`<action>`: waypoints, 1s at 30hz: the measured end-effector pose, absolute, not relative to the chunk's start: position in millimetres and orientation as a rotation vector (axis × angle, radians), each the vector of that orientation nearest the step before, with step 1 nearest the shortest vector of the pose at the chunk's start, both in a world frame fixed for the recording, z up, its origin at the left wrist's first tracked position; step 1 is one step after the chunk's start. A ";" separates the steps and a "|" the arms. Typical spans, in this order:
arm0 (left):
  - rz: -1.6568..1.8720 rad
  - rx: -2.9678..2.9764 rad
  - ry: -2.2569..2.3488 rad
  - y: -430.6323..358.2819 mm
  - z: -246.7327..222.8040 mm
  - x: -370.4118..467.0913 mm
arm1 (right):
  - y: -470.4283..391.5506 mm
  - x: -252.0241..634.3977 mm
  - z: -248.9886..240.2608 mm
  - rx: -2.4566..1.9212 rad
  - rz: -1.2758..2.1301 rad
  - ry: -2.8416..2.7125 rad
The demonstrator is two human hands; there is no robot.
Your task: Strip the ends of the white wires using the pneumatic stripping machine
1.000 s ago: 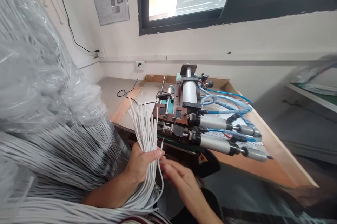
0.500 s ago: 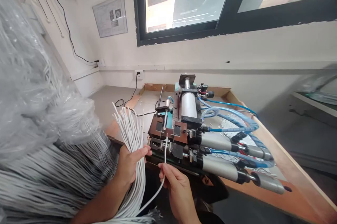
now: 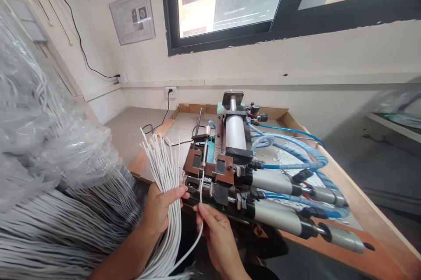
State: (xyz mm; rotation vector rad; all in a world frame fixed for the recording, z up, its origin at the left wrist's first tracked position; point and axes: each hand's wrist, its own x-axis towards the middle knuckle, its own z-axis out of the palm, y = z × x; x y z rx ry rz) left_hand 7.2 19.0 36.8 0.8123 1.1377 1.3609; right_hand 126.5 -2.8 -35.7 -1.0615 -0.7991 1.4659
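Note:
My left hand [image 3: 161, 207] is wrapped round a thick bundle of white cables [image 3: 164, 170], whose tips fan out above the fist. To its right, my right hand [image 3: 215, 227] pinches a single white cable [image 3: 201, 194] between thumb and fingers. This cable's upper end stands at the front of a pneumatic machine [image 3: 224, 168], close to the gap between two brown plates. Its lower part curves down and left toward the bundle.
Silver cylinders [image 3: 276, 216] and blue hoses [image 3: 305, 153] extend right of the machine, inside a wooden-edged tray [image 3: 371, 210]. Many grey cables [image 3: 66, 223] under clear plastic [image 3: 55, 131] hang at the left. A window [image 3: 230, 4] is above.
The single cable's tip and my right hand have shifted slightly left. The gap between the machine's brown plates and front jaws is wider. The camera view has moved a little.

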 end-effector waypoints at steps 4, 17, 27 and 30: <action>1.287 0.804 1.124 13.3 37.0 8.8 | -19.9 138.7 -64.5 -1.389 1.133 -1.429; 1.153 0.836 0.999 -20.2 26.0 17.6 | -6.6 130.0 2.9 -0.954 1.433 -0.875; 1.229 0.696 1.099 -12.7 11.9 1.4 | -12.6 123.7 -17.2 -0.905 1.617 -0.470; 1.222 0.689 1.094 -12.3 14.8 3.3 | -9.0 124.4 -15.7 -0.882 1.669 -0.444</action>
